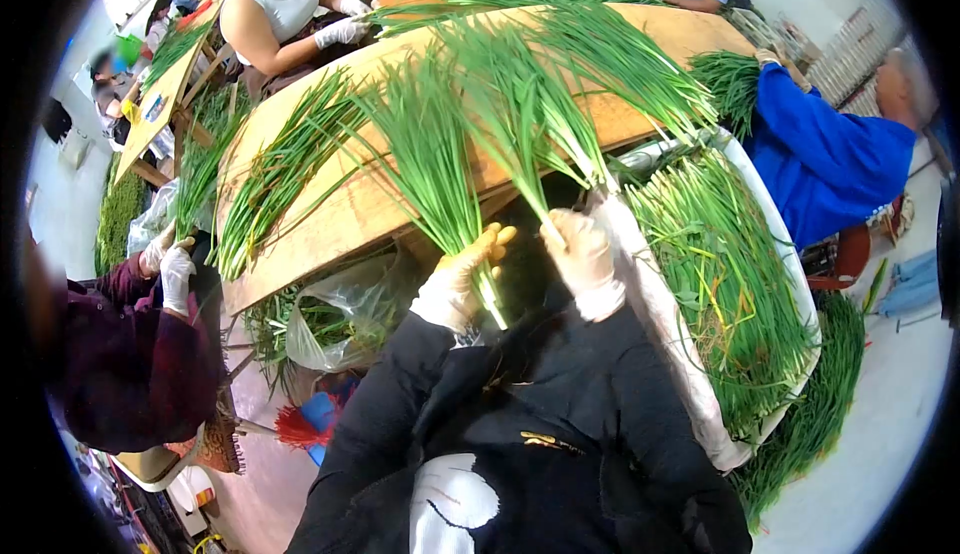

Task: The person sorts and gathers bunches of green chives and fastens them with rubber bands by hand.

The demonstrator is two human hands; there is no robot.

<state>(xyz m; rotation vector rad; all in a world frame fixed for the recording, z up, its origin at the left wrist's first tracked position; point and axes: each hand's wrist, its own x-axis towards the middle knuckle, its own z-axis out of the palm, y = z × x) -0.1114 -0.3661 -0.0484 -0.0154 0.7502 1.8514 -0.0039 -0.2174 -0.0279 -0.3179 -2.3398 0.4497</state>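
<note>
My left hand [465, 279], in a pale glove with yellowed fingertips, is wrapped round the white stems of a green-leaf bundle [430, 164]. The leaves fan out over the wooden table, and the stem ends stick out below the fist. Just to the right, my right hand [582, 259], also gloved, is closed on the lower stems of a thinner bunch [515, 144], whose leaves point up and away across the table. The two hands are apart. Beside my right hand lie the stem ends of another bunch [575, 129] on the table.
A white-lined crate [800, 294] full of green stalks stands at the right. Loose bunches [290, 164] lie on the wooden table [330, 234]. Gloved co-workers stand at left and beyond the table; a person in blue [830, 144] is at right. Plastic bag [345, 324] hangs below the table.
</note>
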